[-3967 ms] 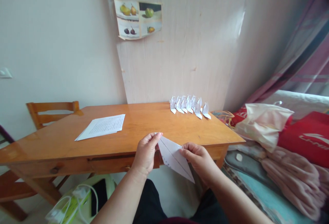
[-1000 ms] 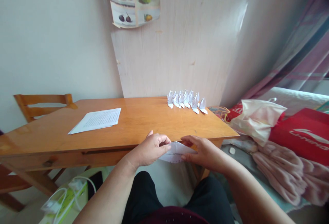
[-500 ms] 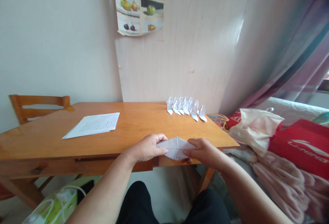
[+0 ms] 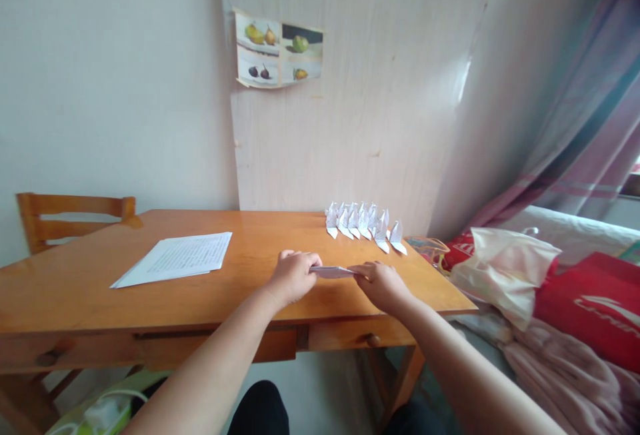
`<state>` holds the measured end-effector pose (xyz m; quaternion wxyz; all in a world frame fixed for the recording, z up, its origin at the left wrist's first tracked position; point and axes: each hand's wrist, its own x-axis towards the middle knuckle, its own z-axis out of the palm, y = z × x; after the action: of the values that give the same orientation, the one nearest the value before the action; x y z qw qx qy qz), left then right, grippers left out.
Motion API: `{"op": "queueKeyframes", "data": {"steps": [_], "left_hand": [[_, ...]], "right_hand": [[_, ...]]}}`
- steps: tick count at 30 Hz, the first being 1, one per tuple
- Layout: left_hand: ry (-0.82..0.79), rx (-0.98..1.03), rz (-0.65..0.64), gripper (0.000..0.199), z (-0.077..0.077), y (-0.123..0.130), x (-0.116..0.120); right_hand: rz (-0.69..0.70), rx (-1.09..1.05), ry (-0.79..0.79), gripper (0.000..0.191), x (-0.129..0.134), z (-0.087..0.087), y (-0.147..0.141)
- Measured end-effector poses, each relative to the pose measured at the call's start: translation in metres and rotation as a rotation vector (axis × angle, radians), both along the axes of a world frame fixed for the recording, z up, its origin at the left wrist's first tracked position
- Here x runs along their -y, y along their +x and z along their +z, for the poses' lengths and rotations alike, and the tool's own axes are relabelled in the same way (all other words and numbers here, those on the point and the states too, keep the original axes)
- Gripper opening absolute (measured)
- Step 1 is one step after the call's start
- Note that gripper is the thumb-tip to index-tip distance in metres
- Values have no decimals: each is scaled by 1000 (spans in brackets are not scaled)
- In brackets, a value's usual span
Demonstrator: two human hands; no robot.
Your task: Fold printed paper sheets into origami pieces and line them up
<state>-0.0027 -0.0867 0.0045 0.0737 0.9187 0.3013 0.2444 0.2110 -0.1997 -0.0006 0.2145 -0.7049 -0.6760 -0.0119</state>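
A piece of folded white paper [image 4: 334, 272] is stretched between my two hands, seen nearly edge-on above the front part of the wooden table. My left hand [image 4: 295, 276] is closed on its left end, and my right hand [image 4: 384, 284] pinches the right end. Several folded white paper figures [image 4: 364, 220], with upright points, stand in a cluster farther back on the right side of the table. Over on the left lies a stack of printed sheets [image 4: 187, 253].
The wooden table [image 4: 270, 235] has drawers with round knobs along its front. A wooden chair [image 4: 75, 207] stands behind its left end. To the right are a cream bag [image 4: 500, 268], a red bag [image 4: 595, 308] and a pink blanket [image 4: 555, 368]. A fruit picture [image 4: 280, 55] hangs on the wall.
Both hands have risen and moved forward over the table with the folded paper. The paper has tilted from showing its broad face to nearly edge-on. The camera view has shifted upward slightly.
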Motion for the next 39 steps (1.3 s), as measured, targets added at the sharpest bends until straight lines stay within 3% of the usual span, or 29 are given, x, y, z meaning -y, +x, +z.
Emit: {"op": "queueKeyframes", "data": {"steps": [7,15,22,27,39], "left_hand": [[146,-82,-43,26,-14,2,-17],[7,-196,-172,38,-13,-9,-24],[36,-67,-130,17,-8,7,-27],[8,-55,-143,18,-9,22,-32],[-70,-91,-256,20,-33,33,-36]], "right_hand": [[-65,79,-30,48,-23,-26,0],[-16,41,-110,62,-20,-41,15],[52,-63,60,47,-14,-39,4],[165,-9,58,42,-11,-40,-7],[187,-34,86,37,-10,-45,-9]]}}
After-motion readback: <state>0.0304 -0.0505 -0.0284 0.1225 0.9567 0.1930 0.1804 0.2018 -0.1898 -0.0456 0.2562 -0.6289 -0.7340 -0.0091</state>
